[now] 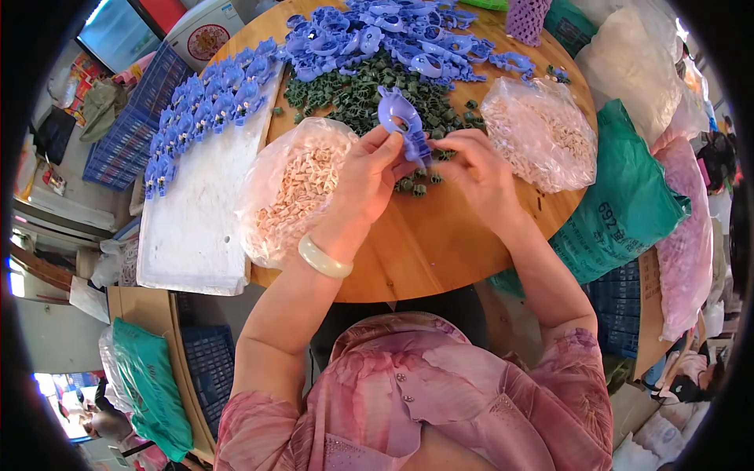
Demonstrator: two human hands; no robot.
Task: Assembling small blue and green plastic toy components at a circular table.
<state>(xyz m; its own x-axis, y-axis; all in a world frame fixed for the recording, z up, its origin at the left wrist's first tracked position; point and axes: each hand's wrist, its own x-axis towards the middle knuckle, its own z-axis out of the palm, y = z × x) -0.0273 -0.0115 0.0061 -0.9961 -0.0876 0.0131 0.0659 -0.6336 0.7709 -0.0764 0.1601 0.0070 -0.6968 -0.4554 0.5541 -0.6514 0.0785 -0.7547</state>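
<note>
My left hand (373,169) is closed on a blue plastic part (402,118) with a rounded loop at its upper end and a ribbed lower end. It is held up over the table, tilted slightly. At that lower end is my right hand (473,169), its thumb and fingers bent together; whatever they pinch is too small to make out. Behind the hands spreads a pile of small dark green plastic pieces (338,98). Beyond it lies a heap of similar blue parts (377,35).
Clear bags of small beige pieces, a left bag (302,184) and a right bag (542,133), flank my hands on the round wooden table (393,251). A white board (196,228) carries rows of blue parts (208,98). Green sacks (620,204) and blue crates (129,129) stand around.
</note>
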